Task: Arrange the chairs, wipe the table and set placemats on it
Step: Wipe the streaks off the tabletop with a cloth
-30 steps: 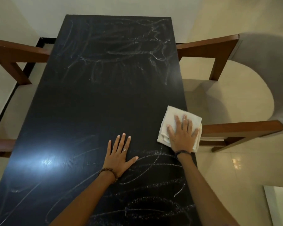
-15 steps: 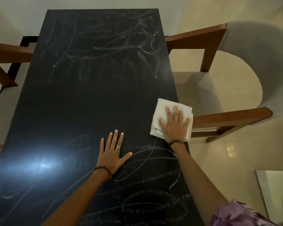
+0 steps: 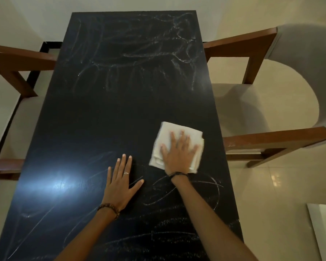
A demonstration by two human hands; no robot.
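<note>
**Table wiping under way, chalk at both ends**

Table (image 3: 105,113) top first: closest to me the black surface carries white chalk scribbles (image 3: 177,232), loops and lines running under my forearms. My left hand (image 3: 120,185) lies flat on the top with fingers straight and slightly spread, thumb out to the side; I judge it is there to brace me as I lean over. Just beyond and to the right, my right hand (image 3: 179,153) presses flat, fingers spread, on a folded white cloth (image 3: 169,130) near the table's right edge. The flat palm puts weight across the whole fold, so it rubs rather than skids. Past the cloth a band across the middle looks dark and free of marks. Farther on, the far end carries more chalk smears (image 3: 149,53), so the wiping looks partly done. A wooden armchair with pale upholstery (image 3: 271,102) sits drawn up at the right side, another armchair (image 3: 13,68) at the left. No placemats are visible.
</note>
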